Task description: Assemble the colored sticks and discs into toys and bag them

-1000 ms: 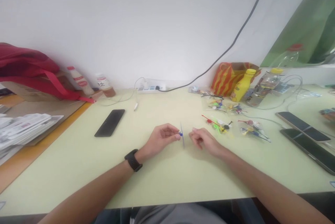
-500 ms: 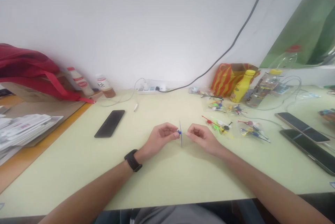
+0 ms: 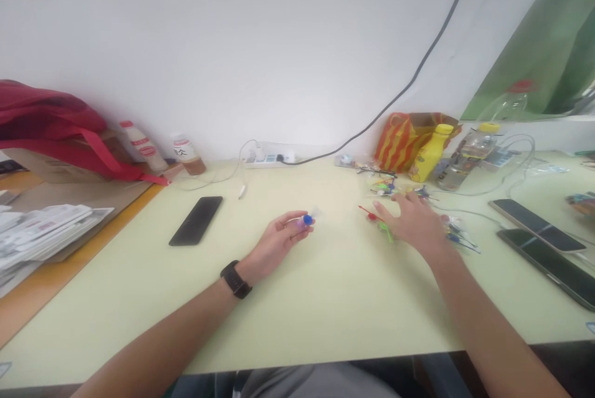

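My left hand (image 3: 281,238), with a black watch on its wrist, pinches a small blue plastic piece (image 3: 307,219) between thumb and fingers, just above the pale green table (image 3: 302,299). My right hand (image 3: 413,221) lies flat with its fingers spread over a scatter of small coloured plastic sticks and discs (image 3: 379,221) to the right. Nothing shows in its grasp.
A black phone (image 3: 196,219) lies left of my hands. At the back stand two small bottles (image 3: 186,153), a power strip (image 3: 269,156), a yellow bottle (image 3: 430,153) and a striped bag (image 3: 402,137). Two phones (image 3: 543,240) lie at the right. A red bag (image 3: 51,125) and papers (image 3: 41,230) sit at the left.
My right hand has left the blue piece and moved right onto the pile of coloured parts. My left hand has turned the blue piece and lifted it slightly.
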Demonstrator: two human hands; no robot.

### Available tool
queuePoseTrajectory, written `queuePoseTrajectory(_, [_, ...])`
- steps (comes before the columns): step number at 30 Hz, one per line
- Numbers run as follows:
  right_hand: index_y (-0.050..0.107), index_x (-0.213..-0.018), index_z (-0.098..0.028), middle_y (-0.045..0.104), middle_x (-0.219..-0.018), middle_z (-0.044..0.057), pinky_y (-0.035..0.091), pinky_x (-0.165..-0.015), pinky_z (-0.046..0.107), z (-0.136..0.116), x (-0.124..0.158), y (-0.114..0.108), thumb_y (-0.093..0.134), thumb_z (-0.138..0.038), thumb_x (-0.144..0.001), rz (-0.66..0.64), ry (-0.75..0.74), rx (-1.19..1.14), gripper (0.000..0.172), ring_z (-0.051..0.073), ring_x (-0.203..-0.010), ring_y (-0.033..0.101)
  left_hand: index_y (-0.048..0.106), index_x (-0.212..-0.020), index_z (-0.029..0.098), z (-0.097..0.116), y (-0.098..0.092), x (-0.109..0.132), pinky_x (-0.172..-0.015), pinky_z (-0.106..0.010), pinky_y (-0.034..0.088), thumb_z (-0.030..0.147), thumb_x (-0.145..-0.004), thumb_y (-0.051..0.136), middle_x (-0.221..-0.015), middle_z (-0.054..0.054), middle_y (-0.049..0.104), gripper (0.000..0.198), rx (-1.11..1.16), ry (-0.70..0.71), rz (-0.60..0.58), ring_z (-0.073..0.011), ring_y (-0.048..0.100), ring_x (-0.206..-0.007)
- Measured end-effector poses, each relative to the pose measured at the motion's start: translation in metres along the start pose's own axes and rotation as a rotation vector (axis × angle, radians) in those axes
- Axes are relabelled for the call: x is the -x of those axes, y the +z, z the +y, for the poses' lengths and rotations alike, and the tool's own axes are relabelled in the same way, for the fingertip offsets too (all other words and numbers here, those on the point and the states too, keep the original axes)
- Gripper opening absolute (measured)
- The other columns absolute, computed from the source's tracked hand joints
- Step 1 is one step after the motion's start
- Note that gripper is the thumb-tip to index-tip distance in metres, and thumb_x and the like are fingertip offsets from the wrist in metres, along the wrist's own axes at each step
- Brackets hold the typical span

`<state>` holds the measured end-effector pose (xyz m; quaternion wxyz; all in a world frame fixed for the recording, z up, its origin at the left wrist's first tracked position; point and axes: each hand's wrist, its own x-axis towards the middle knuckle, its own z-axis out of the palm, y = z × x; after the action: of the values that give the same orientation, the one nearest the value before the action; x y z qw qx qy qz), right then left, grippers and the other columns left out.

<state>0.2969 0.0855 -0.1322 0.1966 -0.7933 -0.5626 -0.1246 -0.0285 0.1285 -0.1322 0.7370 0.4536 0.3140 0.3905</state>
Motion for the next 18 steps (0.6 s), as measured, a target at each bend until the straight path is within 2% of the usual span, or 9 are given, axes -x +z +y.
queuePoseTrajectory(2, [0.069, -0.118, -0.021, 0.066, -0.118, 0.018, 0.049, -0.082, 0.047, 0.004, 0.002, 0.002, 0.048, -0.071, -0.093, -0.134, 0.025, 0.059, 0.059, 0.040, -0.108, 0.065, 0.074, -0.118, 0.018, 0.000, 0.000, 0.000, -0.111, -0.039, 0.047, 0.030, -0.091, 0.078, -0.124, -0.012, 0.074, 0.030, 0.016, -0.007, 0.012, -0.0210, 0.070, -0.110])
queuePoseTrajectory(4, [0.069, -0.120, -0.024, 0.066, -0.119, 0.016, 0.050, -0.080, 0.045, 0.003, 0.004, 0.003, 0.047, -0.072, -0.093, -0.249, -0.005, 0.043, 0.059, 0.037, -0.101, 0.068, 0.073, -0.120, 0.019, 0.000, 0.000, 0.000, -0.114, -0.040, 0.045, 0.028, -0.092, 0.077, -0.125, -0.012, 0.074, 0.031, 0.019, -0.013, 0.018, -0.0214, 0.070, -0.113])
queuePoseTrajectory(7, [0.068, -0.117, -0.026, 0.065, -0.115, 0.011, 0.048, -0.073, 0.037, -0.003, 0.006, 0.006, 0.050, -0.059, -0.096, -0.354, -0.104, -0.074, 0.043, 0.028, -0.090, 0.070, 0.070, -0.125, 0.020, 0.001, 0.000, 0.001, -0.115, -0.040, 0.044, 0.028, -0.092, 0.077, -0.125, -0.012, 0.074, 0.035, 0.016, -0.007, 0.015, -0.0213, 0.070, -0.114])
queuePoseTrajectory(10, [0.067, -0.115, -0.026, 0.065, -0.109, 0.007, 0.047, -0.072, 0.032, -0.012, 0.008, 0.008, 0.052, -0.042, -0.098, -0.395, -0.221, -0.251, 0.028, 0.021, -0.084, 0.068, 0.070, -0.124, 0.019, 0.000, -0.001, 0.000, -0.116, -0.040, 0.044, 0.028, -0.092, 0.077, -0.126, -0.013, 0.074, 0.034, 0.024, 0.010, 0.031, -0.0215, 0.070, -0.115])
queuePoseTrajectory(14, [0.068, -0.118, -0.025, 0.064, -0.105, 0.006, 0.048, -0.076, 0.033, -0.024, 0.014, 0.012, 0.053, -0.037, -0.098, -0.391, -0.347, -0.470, 0.028, 0.020, -0.083, 0.065, 0.072, -0.118, 0.018, -0.002, -0.002, -0.003, -0.117, -0.039, 0.044, 0.030, -0.091, 0.078, -0.125, -0.012, 0.074, 0.030, 0.041, 0.035, 0.048, -0.0216, 0.070, -0.116])
queuePoseTrajectory(18, [0.067, -0.122, -0.024, 0.063, -0.105, 0.007, 0.050, -0.081, 0.035, -0.043, 0.026, 0.013, 0.056, -0.034, -0.098, -0.401, -0.452, -0.641, 0.028, 0.021, -0.090, 0.064, 0.072, -0.115, 0.017, -0.004, -0.005, -0.006, -0.116, -0.038, 0.045, 0.029, -0.090, 0.079, -0.125, -0.012, 0.074, 0.029, 0.057, 0.054, 0.075, -0.0212, 0.070, -0.115])
